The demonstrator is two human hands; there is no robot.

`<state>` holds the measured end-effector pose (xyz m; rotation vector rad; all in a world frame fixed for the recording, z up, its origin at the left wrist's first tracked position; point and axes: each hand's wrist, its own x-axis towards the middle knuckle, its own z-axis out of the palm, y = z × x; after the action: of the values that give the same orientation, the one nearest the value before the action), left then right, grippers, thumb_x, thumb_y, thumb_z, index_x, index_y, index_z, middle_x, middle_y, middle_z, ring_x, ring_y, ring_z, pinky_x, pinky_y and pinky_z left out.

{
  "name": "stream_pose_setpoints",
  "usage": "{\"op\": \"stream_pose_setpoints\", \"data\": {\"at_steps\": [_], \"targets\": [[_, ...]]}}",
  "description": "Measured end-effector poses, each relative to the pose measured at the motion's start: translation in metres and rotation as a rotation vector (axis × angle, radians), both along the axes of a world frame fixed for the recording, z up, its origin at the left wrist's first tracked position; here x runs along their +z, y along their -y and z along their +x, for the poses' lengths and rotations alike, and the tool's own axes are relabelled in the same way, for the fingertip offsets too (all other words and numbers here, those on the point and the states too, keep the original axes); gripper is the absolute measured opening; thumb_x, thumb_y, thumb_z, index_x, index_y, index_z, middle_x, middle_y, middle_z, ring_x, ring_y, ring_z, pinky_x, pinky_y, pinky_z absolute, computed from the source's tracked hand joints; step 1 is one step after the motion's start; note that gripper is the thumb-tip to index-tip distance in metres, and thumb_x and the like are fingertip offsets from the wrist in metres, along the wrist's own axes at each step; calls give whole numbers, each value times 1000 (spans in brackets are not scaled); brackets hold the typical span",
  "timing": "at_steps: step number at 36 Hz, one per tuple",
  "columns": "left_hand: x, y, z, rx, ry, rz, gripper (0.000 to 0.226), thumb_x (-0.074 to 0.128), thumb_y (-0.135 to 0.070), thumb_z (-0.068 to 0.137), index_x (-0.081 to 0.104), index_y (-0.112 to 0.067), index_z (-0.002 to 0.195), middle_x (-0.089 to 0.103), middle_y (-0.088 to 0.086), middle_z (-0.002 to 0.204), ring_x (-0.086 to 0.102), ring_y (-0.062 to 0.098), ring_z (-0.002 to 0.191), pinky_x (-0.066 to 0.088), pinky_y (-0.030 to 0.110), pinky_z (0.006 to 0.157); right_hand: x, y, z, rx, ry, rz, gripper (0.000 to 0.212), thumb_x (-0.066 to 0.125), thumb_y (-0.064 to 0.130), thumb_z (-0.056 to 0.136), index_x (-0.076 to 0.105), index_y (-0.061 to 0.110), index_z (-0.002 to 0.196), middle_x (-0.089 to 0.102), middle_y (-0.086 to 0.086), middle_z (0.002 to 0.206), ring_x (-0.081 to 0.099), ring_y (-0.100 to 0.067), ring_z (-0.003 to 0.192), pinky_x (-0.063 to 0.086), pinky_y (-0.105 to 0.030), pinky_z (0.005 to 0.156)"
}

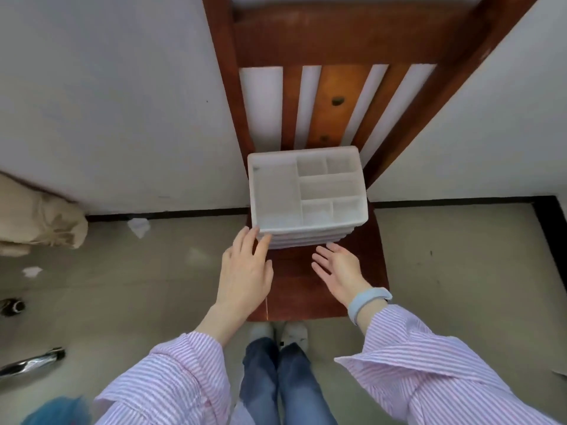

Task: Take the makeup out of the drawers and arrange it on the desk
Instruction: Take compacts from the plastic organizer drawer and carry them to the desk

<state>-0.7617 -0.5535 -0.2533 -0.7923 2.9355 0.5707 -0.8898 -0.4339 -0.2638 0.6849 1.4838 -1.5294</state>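
Note:
A white plastic organizer with drawers (276, 191) stands on the seat of a wooden chair (291, 289). Its top tray is split into several compartments, all bare. The stacked drawer fronts (306, 239) face me and look closed. My left hand (245, 271) reaches forward with straight fingers, the fingertips touching the organizer's front left corner. My right hand (339, 269) hovers palm-in just in front of the drawers, fingers relaxed, holding nothing. No makeup shows in this view.
The chair's slatted back (331, 56) leans against a white wall. A beige cloth bag (36, 222) lies on the floor at left, with crumpled paper scraps (139, 227) nearby. A chrome bar (30, 361) and a blue fuzzy thing (58, 412) are at lower left.

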Motion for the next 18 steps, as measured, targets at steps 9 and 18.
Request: {"op": "stream_pose_setpoints", "data": {"at_steps": [9,18], "targets": [[-47,9,-4,-108,27,-91,62,64,-12,79,40,-7,135,42,14,142,29,37,135,39,53,96,-50,44,-16,-310,233,-182,32,23,-11,87,51,5,92,55,-13,93,52,-29,109,40,-43,92],[-46,15,0,-74,-24,-25,49,37,-26,90,44,-8,135,39,12,145,24,34,138,35,51,101,-59,14,13,-332,275,-207,32,26,-9,88,55,4,91,59,-17,99,51,-31,115,40,-40,97]]}}
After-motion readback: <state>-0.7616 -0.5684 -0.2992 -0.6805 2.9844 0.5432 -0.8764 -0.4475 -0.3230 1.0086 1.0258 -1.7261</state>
